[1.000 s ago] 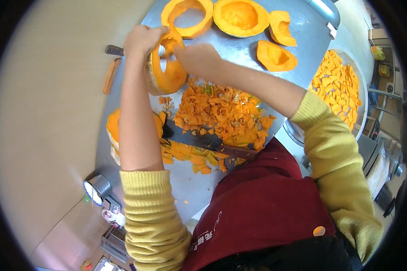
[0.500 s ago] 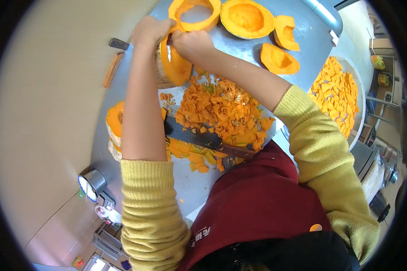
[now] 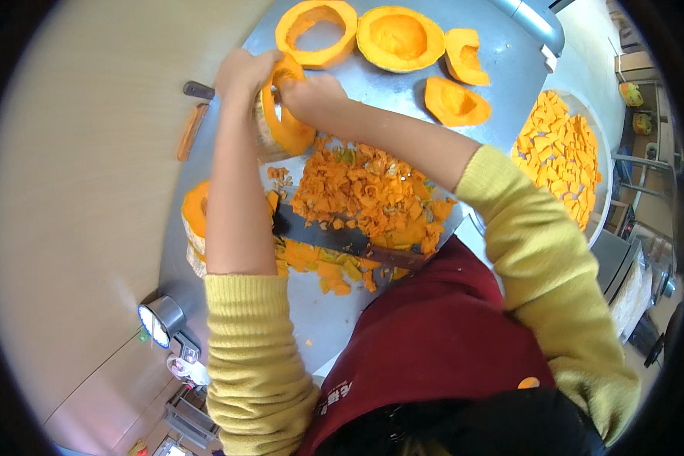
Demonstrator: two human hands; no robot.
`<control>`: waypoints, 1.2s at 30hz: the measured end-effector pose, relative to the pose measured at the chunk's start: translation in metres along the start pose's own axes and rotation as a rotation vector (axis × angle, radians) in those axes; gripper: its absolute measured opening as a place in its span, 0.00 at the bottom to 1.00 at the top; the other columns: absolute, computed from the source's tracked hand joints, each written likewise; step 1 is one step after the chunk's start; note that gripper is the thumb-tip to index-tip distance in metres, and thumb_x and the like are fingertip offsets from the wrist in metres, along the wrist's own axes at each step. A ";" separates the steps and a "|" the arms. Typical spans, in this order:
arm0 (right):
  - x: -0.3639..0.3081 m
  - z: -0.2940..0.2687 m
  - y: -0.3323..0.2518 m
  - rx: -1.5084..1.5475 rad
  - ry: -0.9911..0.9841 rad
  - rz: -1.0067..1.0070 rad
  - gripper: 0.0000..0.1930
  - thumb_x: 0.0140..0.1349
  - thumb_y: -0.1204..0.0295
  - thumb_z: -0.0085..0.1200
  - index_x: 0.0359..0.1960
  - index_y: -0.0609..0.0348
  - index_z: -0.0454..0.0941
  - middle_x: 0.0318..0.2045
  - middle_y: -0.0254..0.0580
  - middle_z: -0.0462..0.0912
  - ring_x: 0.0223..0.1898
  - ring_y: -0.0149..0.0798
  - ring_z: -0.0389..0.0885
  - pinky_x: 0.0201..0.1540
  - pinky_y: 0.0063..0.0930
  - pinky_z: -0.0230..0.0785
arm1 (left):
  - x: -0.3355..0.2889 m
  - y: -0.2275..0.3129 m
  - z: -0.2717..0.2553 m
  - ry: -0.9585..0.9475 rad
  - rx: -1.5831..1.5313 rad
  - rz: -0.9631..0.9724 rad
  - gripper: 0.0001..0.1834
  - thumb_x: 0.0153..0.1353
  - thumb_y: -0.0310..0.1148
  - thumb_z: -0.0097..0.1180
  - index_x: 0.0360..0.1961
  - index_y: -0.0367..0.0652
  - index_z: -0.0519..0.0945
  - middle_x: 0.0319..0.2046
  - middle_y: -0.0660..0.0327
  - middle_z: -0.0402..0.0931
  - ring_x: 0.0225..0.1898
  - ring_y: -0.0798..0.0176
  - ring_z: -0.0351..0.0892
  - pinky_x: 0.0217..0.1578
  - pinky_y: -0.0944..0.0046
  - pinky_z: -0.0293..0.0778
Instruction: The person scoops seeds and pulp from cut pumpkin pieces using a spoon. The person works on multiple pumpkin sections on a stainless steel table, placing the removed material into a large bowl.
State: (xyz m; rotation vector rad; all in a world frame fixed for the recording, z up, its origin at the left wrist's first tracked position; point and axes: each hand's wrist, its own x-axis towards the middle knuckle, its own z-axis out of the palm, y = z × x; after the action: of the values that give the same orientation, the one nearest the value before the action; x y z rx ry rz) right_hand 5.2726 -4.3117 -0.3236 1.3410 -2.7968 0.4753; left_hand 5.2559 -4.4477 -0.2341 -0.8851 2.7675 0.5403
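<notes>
A hollowed pumpkin piece [image 3: 290, 135] with tan rind stands at the far left of the metal table, its orange flesh and open middle showing. My left hand [image 3: 243, 74] is closed over its upper rim and steadies it. My right hand [image 3: 313, 100] is a fist at the opening; whatever it grips is hidden by the fingers. Just nearer to me lies a heap of stringy pumpkin pulp and seeds [image 3: 361, 186]. A broad dark cleaver [image 3: 311, 230] rests flat along the heap's near side, its brown handle pointing right. Peelings and scraps [image 3: 330, 266] lie nearer to me.
Along the table's far side are a pumpkin ring [image 3: 311, 58], a pumpkin half [image 3: 399, 38] and two wedges [image 3: 457, 102]. Cut pumpkin [image 3: 196, 209] sits left of my forearm. Two tool handles [image 3: 192, 133] stick out past the left edge. A tub of pumpkin pieces [image 3: 558, 163] stands right.
My right hand has shifted slightly left and down at the pumpkin's opening, and a dark bit seen beside it is now hidden. My left hand keeps its hold. The whole view has shifted a little.
</notes>
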 end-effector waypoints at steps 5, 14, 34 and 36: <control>0.017 0.022 -0.007 -0.025 -0.032 0.119 0.05 0.52 0.74 0.59 0.32 0.51 0.83 0.32 0.36 0.85 0.32 0.36 0.86 0.25 0.30 0.76 | -0.002 -0.005 0.001 -0.002 -0.024 -0.030 0.34 0.45 0.56 0.59 0.42 0.34 0.83 0.43 0.45 0.82 0.48 0.45 0.80 0.48 0.54 0.74; -0.003 0.004 -0.014 -0.001 -0.287 -0.042 0.05 0.52 0.72 0.59 0.32 0.50 0.83 0.33 0.35 0.85 0.34 0.37 0.86 0.29 0.30 0.75 | -0.012 0.001 0.001 0.047 0.029 -0.024 0.33 0.46 0.56 0.60 0.43 0.36 0.84 0.44 0.46 0.81 0.47 0.45 0.80 0.48 0.51 0.74; -0.019 -0.001 0.000 -0.009 -0.102 0.089 0.07 0.59 0.69 0.52 0.31 0.58 0.81 0.28 0.45 0.86 0.28 0.42 0.86 0.29 0.35 0.77 | -0.030 0.007 0.001 0.091 0.006 -0.015 0.30 0.46 0.54 0.61 0.39 0.36 0.84 0.41 0.46 0.82 0.45 0.46 0.82 0.45 0.52 0.76; -0.038 0.013 -0.007 0.053 -0.219 0.097 0.08 0.58 0.70 0.52 0.33 0.60 0.80 0.27 0.50 0.85 0.28 0.43 0.86 0.28 0.37 0.77 | -0.033 0.009 0.001 0.111 0.022 0.014 0.29 0.47 0.54 0.61 0.39 0.38 0.84 0.39 0.47 0.83 0.44 0.46 0.82 0.45 0.52 0.76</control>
State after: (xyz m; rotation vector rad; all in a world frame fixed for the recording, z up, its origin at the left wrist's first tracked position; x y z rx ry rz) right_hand 5.3038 -4.2909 -0.3395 1.3492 -3.0584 0.4321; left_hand 5.2771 -4.4229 -0.2234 -0.9177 2.8752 0.4756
